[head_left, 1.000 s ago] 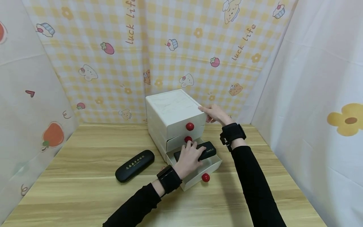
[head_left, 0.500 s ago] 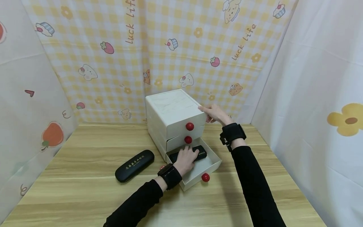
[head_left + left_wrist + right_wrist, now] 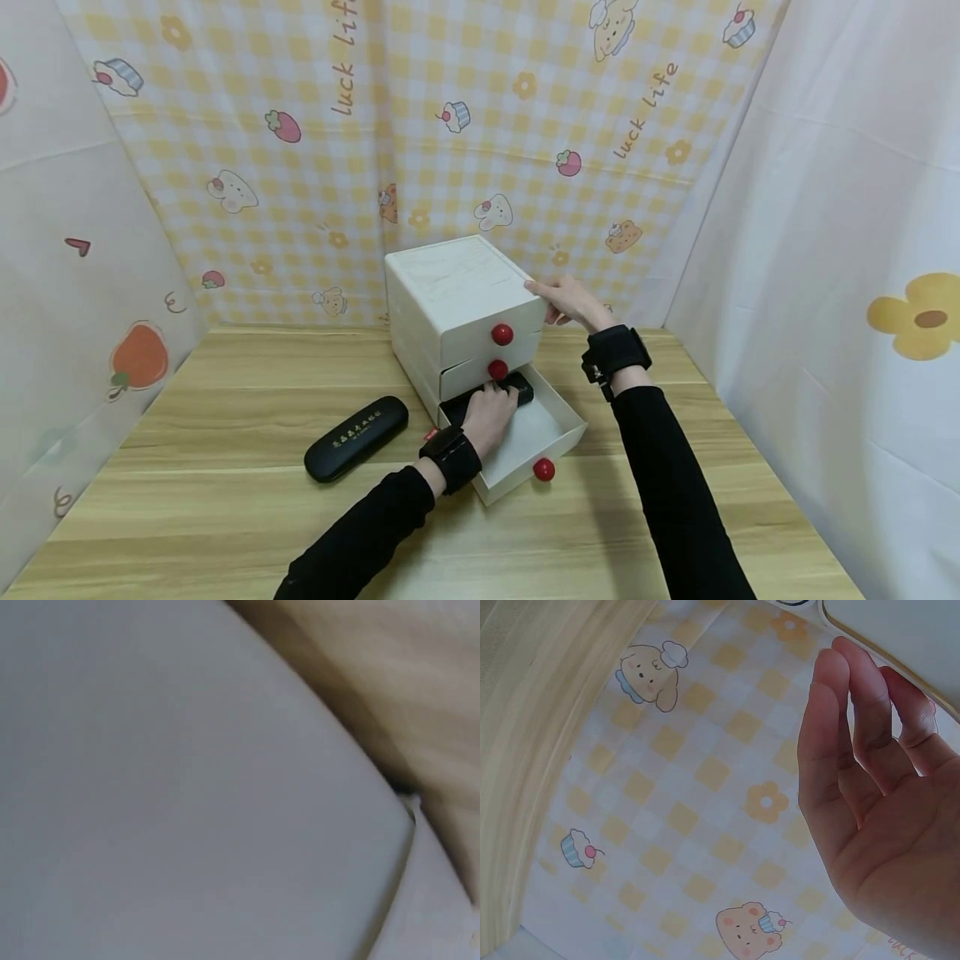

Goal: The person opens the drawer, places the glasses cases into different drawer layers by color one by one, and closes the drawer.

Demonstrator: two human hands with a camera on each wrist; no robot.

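In the head view, a white cabinet (image 3: 465, 279) with red knobs stands on the table, its bottom drawer (image 3: 547, 417) pulled out. My left hand (image 3: 490, 417) reaches into the drawer and holds a black glasses case (image 3: 522, 387) with bent fingers; the hand covers the case's middle. The case lies toward the drawer's back, partly beneath the middle drawer. My right hand (image 3: 572, 302) touches the cabinet's top right edge. In the right wrist view its fingers (image 3: 870, 697) are gently bent against that edge. The left wrist view shows a pale drawer surface (image 3: 187, 787), without the hand.
A second black glasses case (image 3: 356, 439) with gold lettering lies on the wooden table (image 3: 225, 517), left of the cabinet. A small red item (image 3: 431, 434) peeks out beside the drawer's left wall. Patterned cloth (image 3: 315, 208) hangs behind the cabinet.
My left hand has lowered the glasses case into the bottom drawer and moved it back and leftward, so it sits deeper under the middle drawer. My right hand stays at the cabinet's edge.
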